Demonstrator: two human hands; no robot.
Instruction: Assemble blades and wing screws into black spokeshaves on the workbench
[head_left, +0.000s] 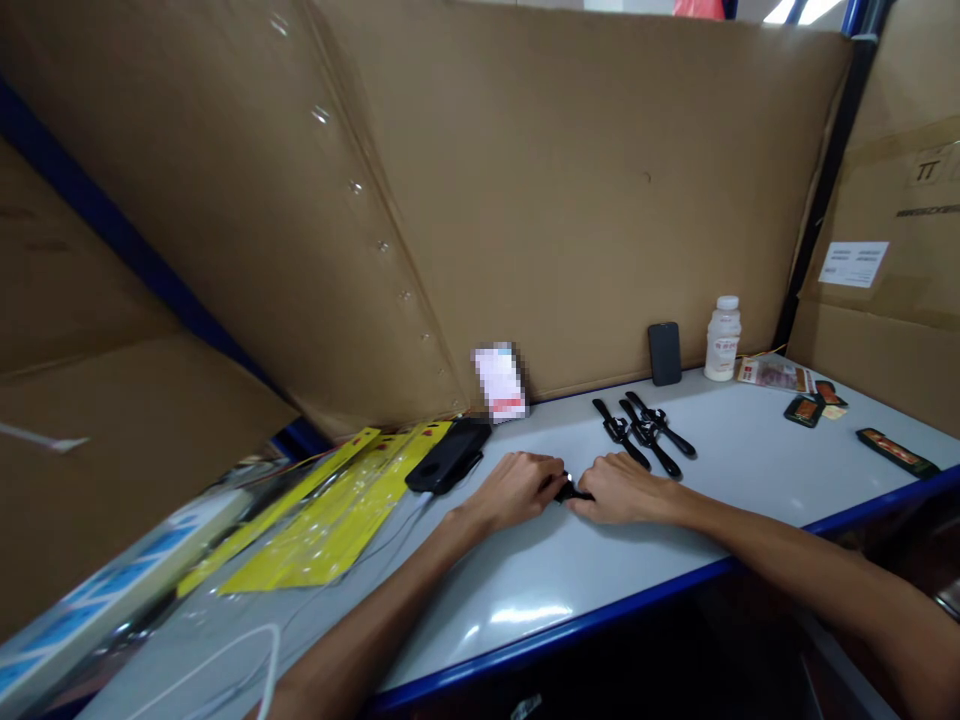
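Both my hands are closed on one black spokeshave (pixel 568 489) over the middle of the table. My left hand (pixel 522 486) wraps its left end, and my right hand (pixel 621 487) grips the right end. Only the short middle part shows between the fists, with a bright glint on it; the handles are mostly covered by my fingers. Beyond my right hand, several more black spokeshaves (pixel 649 432) lie side by side on the tabletop, slanting down to the right.
Yellow plastic packets (pixel 322 530) and a black power bank (pixel 448 457) with a white cable lie left. A lit phone (pixel 501 383) and a dark phone (pixel 664 354) lean against the cardboard wall (pixel 570 200). A white bottle (pixel 723 340) and snack packets (pixel 776 376) stand right. The blue table edge (pixel 600 620) runs in front.
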